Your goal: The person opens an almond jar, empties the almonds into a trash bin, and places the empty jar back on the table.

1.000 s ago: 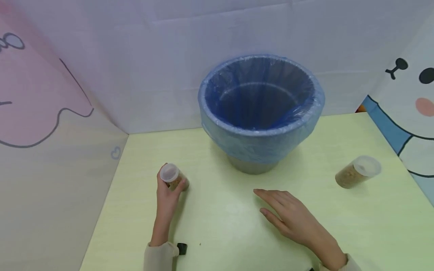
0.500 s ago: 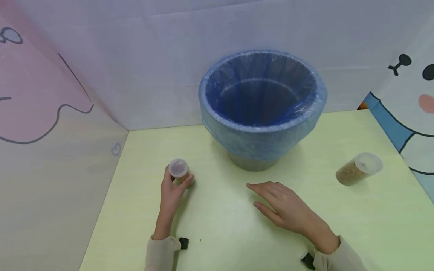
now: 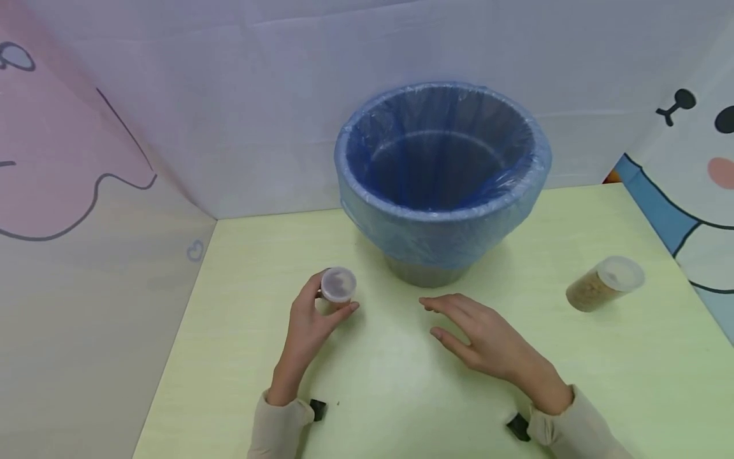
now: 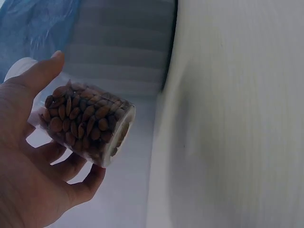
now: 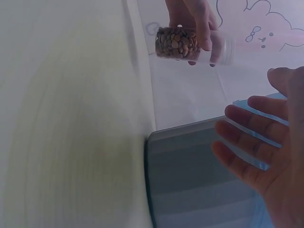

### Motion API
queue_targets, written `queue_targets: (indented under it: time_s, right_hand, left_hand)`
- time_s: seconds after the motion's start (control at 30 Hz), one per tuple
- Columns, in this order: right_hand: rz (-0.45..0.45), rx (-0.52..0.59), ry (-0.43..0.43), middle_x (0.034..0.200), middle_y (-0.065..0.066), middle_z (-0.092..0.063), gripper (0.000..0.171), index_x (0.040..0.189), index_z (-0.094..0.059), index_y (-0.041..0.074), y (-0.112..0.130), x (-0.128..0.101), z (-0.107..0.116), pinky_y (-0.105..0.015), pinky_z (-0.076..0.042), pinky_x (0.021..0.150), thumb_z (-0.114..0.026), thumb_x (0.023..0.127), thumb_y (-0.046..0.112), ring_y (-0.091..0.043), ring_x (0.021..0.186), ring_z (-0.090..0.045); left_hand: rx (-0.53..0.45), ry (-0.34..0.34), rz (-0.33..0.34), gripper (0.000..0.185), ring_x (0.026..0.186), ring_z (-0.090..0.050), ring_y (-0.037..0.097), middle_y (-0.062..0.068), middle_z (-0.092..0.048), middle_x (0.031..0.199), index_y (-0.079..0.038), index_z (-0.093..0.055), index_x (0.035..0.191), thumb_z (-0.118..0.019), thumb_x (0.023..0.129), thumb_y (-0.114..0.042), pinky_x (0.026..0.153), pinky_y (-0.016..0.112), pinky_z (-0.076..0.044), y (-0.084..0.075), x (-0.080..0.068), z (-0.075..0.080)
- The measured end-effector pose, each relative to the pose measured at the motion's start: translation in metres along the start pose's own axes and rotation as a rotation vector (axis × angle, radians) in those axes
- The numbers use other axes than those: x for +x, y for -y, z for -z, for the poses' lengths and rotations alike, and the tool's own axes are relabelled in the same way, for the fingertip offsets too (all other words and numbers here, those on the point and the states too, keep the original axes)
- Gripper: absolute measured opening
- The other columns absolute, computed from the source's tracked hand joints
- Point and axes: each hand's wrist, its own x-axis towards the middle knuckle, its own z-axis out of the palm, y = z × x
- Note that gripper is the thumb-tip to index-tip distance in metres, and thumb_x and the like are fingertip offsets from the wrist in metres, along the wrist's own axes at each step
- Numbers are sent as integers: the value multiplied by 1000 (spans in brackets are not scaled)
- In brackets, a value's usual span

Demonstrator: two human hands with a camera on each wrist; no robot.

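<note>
My left hand [image 3: 312, 322] grips a clear plastic jar [image 3: 338, 285] with a translucent lid, its fingers and thumb curled round the side. In the left wrist view the jar is about half full of brown almonds [image 4: 80, 116], and it is held above the table, as the right wrist view also shows. To its right, my right hand [image 3: 487, 338] hovers over the table with relaxed, spread fingers and nothing in them. A second clear jar [image 3: 602, 284], with light tan contents too small to identify, stands at the right of the table.
A grey bin [image 3: 427, 274] lined with a blue plastic bag [image 3: 441, 239] stands at the back middle, its mouth facing up. Behind it hangs a white cloth wall [image 3: 258, 115]. Printed cartoon panels flank the pale yellow table [image 3: 390, 408] on both sides.
My left hand has lifted the jar of almonds off the table and carried it to the right. The right hand has shifted slightly left and forward. The other jar has stayed put.
</note>
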Motion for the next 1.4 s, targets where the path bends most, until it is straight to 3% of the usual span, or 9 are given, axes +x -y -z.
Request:
queue_targets:
  time_s: [0.27,0.6,0.93,1.13,1.4]
  right_hand:
    - [-12,71,-36,121,2,-70,43,142,-60,11,1,4,2,-28,-58,84,-69,102,24,-10,101,-68]
    - [-13,153,-73,132,-5,-68,44,142,-59,9,2,8,4,-28,-60,83,-70,101,21,-18,106,-69]
    - [-46,238,-82,139,-11,-63,54,146,-55,7,2,11,5,-29,-61,86,-76,96,14,-20,115,-66]
    - [-70,289,-85,143,-12,-59,62,147,-53,4,5,15,8,-29,-61,86,-80,91,8,-22,121,-63]
    - [-92,280,-96,142,-11,-60,64,147,-54,4,5,15,6,-26,-60,83,-81,89,6,-18,124,-61]
  left_hand:
    - [102,67,-174,68,116,-57,16,-6,-66,124,-32,-63,137,-95,77,-31,95,45,-51,-18,-1,-13]
    - [280,71,-344,66,102,-58,19,0,-64,110,-23,-66,131,-95,73,-40,80,37,-56,-37,0,-29]
    - [370,86,-510,64,90,-60,21,0,-64,104,-22,-69,127,-96,72,-41,75,38,-52,-51,4,-43]
    - [452,87,-580,62,85,-57,18,0,-63,103,-23,-71,124,-95,71,-43,70,34,-47,-58,5,-51]
    - [536,101,-612,64,88,-54,18,-1,-63,107,-26,-71,126,-95,70,-46,71,33,-43,-64,5,-58]
